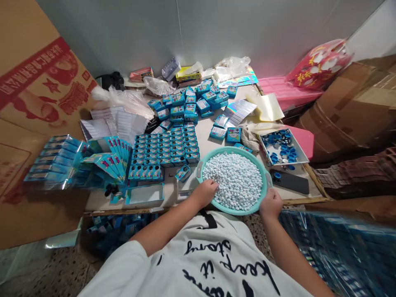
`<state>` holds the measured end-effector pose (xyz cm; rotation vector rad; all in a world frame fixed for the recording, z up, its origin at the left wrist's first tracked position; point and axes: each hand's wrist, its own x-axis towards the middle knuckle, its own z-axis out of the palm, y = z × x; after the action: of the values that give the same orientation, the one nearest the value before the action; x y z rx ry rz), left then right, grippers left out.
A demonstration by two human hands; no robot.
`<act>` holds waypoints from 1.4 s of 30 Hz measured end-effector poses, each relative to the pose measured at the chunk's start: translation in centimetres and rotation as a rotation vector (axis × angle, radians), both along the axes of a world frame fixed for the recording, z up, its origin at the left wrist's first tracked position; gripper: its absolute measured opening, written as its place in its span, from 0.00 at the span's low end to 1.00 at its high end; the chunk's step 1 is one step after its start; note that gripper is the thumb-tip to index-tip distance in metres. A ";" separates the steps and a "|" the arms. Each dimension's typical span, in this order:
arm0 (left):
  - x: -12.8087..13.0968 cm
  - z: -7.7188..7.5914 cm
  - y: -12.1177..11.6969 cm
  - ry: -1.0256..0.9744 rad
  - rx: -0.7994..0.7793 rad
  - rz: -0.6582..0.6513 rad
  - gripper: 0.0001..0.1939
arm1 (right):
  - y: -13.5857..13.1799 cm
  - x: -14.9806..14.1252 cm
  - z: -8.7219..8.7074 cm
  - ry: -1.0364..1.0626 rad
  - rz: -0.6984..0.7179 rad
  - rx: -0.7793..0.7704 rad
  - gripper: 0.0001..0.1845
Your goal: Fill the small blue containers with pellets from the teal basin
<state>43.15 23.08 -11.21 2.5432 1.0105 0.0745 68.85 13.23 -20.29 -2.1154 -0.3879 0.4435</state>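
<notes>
A round teal basin (198,171) full of small pale-blue beads (235,177) sits at the near edge of the low table. My left hand (204,192) reaches into the basin from its near left side, fingers curled down into the beads. My right hand (271,203) is closed on the basin's near right rim. A single small blue box (183,172) lies just left of the basin, beside rows of the same boxes (163,148) packed tightly together.
More blue boxes (192,101) are heaped at the table's back. A white tray of blue caps (283,146) and a dark phone (291,181) lie right of the basin. Fanned blue cards (113,159) and wrapped packs (54,161) sit left. Cardboard boxes (349,107) stand right.
</notes>
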 end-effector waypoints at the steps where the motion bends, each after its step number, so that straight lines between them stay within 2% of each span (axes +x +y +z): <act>1: -0.1 -0.1 -0.1 -0.012 0.005 -0.001 0.08 | 0.0 0.0 -0.1 -0.003 0.001 0.002 0.25; 8: -1.1 -0.9 -0.5 -0.102 0.043 -0.036 0.12 | -0.1 0.3 -0.7 -0.009 0.019 0.011 0.22; 17: -1.2 -1.6 -0.4 -0.177 0.064 -0.054 0.11 | 0.0 0.4 -0.8 -0.031 0.026 0.006 0.24; 21: -1.1 -1.5 -0.3 -0.220 0.062 -0.048 0.10 | 0.0 0.5 -0.7 -0.037 0.036 -0.005 0.24; 25: -1.1 -0.8 0.1 -0.279 0.058 -0.008 0.12 | 0.1 0.4 -0.6 -0.027 0.029 0.001 0.24; 30: -1.3 0.5 0.8 -0.360 0.053 0.065 0.10 | 0.3 0.3 -0.3 -0.003 0.023 0.029 0.25; 33: -2.0 1.4 1.7 -0.408 0.072 0.152 0.09 | 0.4 0.2 0.0 0.006 0.018 0.027 0.23; 38: -5.5 3.4 4.4 -0.440 0.151 0.398 0.10 | 0.3 0.1 0.2 0.014 0.026 0.034 0.19; 42: -8.3 4.4 6.7 -0.415 0.161 0.515 0.10 | 0.3 0.0 0.2 0.031 0.020 0.033 0.19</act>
<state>34.82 29.76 -6.84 2.1906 1.4887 0.8165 68.89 13.54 -20.10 -2.0719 -0.3958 0.4780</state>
